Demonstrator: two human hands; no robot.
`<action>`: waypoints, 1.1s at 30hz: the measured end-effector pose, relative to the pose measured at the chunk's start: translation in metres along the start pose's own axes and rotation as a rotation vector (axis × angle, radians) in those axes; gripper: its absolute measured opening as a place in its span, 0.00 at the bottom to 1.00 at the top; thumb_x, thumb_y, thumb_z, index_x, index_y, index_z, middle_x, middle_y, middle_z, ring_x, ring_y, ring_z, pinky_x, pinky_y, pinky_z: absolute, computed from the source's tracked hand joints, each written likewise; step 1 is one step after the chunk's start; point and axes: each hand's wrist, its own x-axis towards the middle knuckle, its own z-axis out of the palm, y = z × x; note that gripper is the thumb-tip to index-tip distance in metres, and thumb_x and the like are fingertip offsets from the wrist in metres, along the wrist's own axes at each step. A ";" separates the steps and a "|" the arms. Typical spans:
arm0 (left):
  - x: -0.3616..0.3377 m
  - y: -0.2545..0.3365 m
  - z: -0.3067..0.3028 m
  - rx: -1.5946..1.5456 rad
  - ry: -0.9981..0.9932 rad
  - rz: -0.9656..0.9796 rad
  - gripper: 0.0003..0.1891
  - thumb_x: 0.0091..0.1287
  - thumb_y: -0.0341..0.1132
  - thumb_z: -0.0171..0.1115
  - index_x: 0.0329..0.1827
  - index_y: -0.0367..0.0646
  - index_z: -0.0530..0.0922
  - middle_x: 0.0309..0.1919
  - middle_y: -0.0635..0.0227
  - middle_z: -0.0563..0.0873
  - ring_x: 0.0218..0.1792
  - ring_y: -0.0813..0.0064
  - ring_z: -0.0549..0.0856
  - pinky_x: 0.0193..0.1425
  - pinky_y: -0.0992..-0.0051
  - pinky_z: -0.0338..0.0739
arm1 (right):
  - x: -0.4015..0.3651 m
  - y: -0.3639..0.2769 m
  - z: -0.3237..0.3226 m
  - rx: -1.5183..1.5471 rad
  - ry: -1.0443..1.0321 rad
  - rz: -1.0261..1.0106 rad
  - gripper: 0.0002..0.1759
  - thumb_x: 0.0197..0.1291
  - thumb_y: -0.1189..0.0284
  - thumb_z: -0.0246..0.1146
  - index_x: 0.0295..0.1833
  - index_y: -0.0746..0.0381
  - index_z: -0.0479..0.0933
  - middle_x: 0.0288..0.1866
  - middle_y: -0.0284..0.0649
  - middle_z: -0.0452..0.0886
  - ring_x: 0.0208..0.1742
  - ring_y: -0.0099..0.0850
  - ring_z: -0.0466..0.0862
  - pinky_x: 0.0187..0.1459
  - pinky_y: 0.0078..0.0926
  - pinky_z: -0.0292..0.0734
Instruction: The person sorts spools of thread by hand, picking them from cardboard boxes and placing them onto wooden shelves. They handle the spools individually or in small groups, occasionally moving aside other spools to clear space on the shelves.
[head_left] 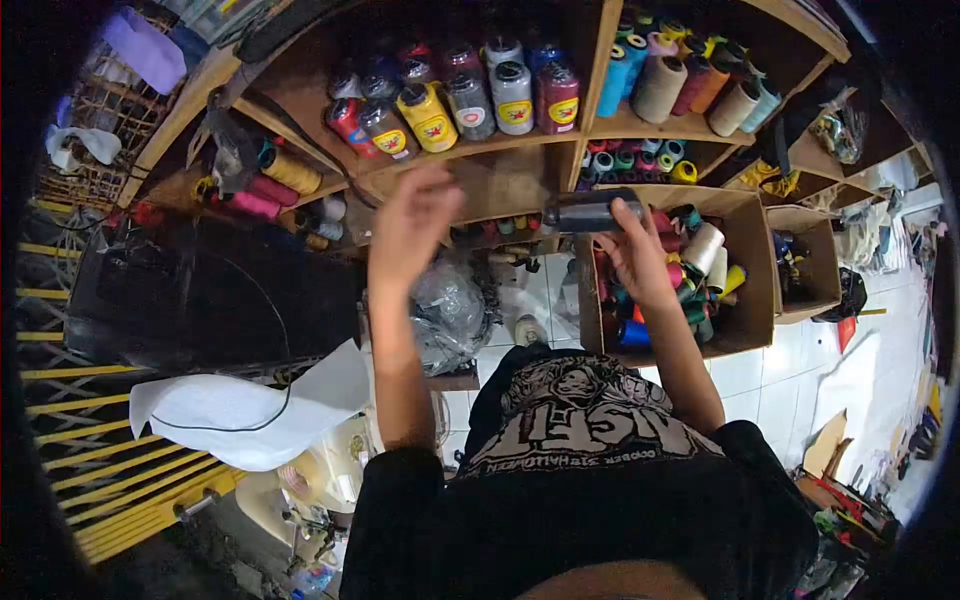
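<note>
A dark thread spool (585, 213), lying sideways, is in my right hand (635, 250), whose fingers wrap round its right end. My left hand (418, 215) is raised in front of the shelf, blurred by motion, its fingers curled; whether it holds anything cannot be made out. Just above it stand wrapped thread cones on the shelf, among them a yellow one (427, 118), a grey one (470, 103) and a dark red one (556, 98). Below my right hand is a cardboard box (745, 325) of mixed coloured spools.
Wooden shelving (597, 75) with more cones spans the top. A second cardboard box (812, 262) stands at the right. Clear plastic bags (445, 300) lie below my left hand. White fabric (235, 410) and a sewing machine (265, 505) are at the lower left, beside a yellow-barred gate (100, 370).
</note>
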 end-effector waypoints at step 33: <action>0.041 -0.133 0.139 -0.363 -0.030 -0.196 0.27 0.53 0.23 0.69 0.57 0.34 0.69 0.46 0.60 0.82 0.46 0.71 0.82 0.51 0.74 0.76 | -0.011 0.049 -0.105 -1.090 -0.538 -0.007 0.17 0.63 0.61 0.60 0.43 0.67 0.76 0.25 0.45 0.81 0.27 0.33 0.85 0.33 0.31 0.78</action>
